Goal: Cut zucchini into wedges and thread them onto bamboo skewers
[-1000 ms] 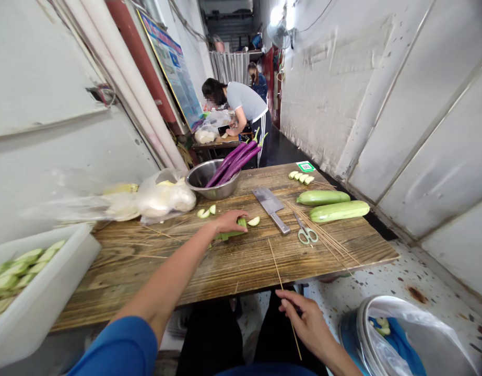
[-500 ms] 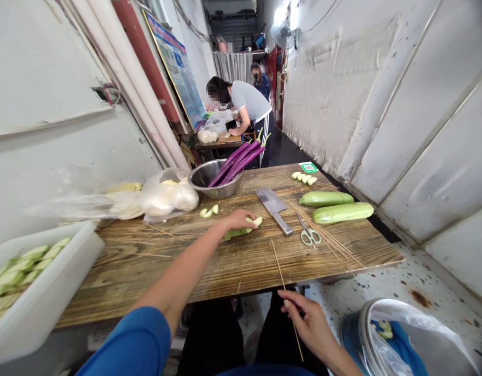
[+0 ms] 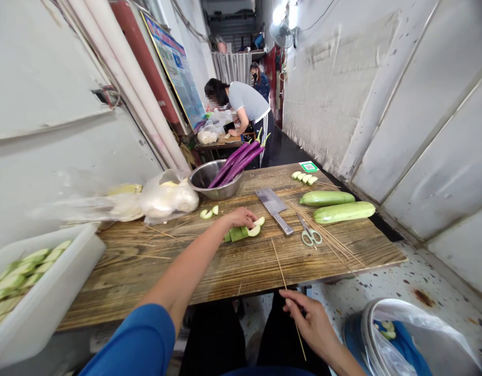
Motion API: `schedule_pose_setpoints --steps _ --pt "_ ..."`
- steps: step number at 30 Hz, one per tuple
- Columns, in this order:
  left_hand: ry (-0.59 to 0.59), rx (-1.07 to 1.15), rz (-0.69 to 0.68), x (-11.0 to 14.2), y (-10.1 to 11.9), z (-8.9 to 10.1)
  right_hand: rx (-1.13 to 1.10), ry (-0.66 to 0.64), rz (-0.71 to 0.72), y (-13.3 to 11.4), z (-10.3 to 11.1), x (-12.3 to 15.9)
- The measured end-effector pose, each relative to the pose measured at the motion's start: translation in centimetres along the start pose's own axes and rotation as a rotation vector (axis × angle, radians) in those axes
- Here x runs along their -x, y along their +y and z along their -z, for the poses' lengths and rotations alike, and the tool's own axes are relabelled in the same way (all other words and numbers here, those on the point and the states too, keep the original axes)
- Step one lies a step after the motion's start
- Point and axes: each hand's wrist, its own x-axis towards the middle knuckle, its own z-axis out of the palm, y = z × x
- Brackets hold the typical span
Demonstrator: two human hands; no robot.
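Observation:
My left hand [image 3: 243, 215] reaches onto the wooden table, its fingers closed over the end of a row of cut green zucchini pieces [image 3: 239, 234]. At its fingertips is a pale zucchini slice [image 3: 259, 221], and another cut face shows just below. My right hand [image 3: 309, 319], low beyond the table's front edge, pinches a thin bamboo skewer [image 3: 280, 263] between thumb and fingers. The skewer's upper end points over the table. Right of my left hand lie a cleaver [image 3: 274, 207] and scissors [image 3: 311, 237].
Two whole zucchinis [image 3: 344, 212] and loose skewers [image 3: 334, 245] lie at right. A metal bowl [image 3: 216, 194] holds purple eggplants [image 3: 241, 164]. A white tub [image 3: 68, 277] of slices stands left, a lined bucket [image 3: 376, 308] lower right. Two people [image 3: 250, 102] are at the back.
My left hand has shifted slightly at the zucchini row, and its end slices now show more fully and apart. My right hand keeps the skewer almost still.

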Motion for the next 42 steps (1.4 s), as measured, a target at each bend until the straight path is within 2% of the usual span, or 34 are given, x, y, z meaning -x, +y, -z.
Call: schedule_pose_setpoints --steps 3,7,10,17,25,31,36,40,42 --pt "-0.027 -0.155 -0.053 0.5 0.7 0.2 -0.009 -0.004 0.005 0.0 -0.1 0.0" --pt "-0.082 -0.486 -0.07 1.7 1.8 -0.3 -0.006 0.009 0.021 -0.2 -0.1 -0.2" --pt "-0.086 -0.594 -0.118 2.5 2.1 -0.9 0.025 0.036 0.058 -0.8 0.1 -0.9" --pt "-0.054 -0.64 -0.165 3.0 2.1 -1.6 0.02 0.077 0.073 -1.8 0.6 -1.7" --pt "-0.125 -0.607 -0.188 2.7 2.2 -1.5 -0.123 0.091 0.005 -0.9 0.4 -0.7" --pt "-0.048 -0.804 -0.213 1.9 3.1 -1.7 -0.205 0.115 -0.071 0.5 -0.1 -0.7" --pt "-0.099 -0.734 -0.205 1.3 3.2 -1.3 -0.27 0.103 -0.116 0.9 -0.4 -0.4" --pt "-0.012 -0.617 -0.175 2.4 2.5 -0.7 -0.189 0.091 -0.096 0.7 0.1 -0.3" --pt "-0.025 -0.629 -0.154 3.4 1.7 -0.4 -0.079 0.084 -0.057 0.4 0.7 -0.7"
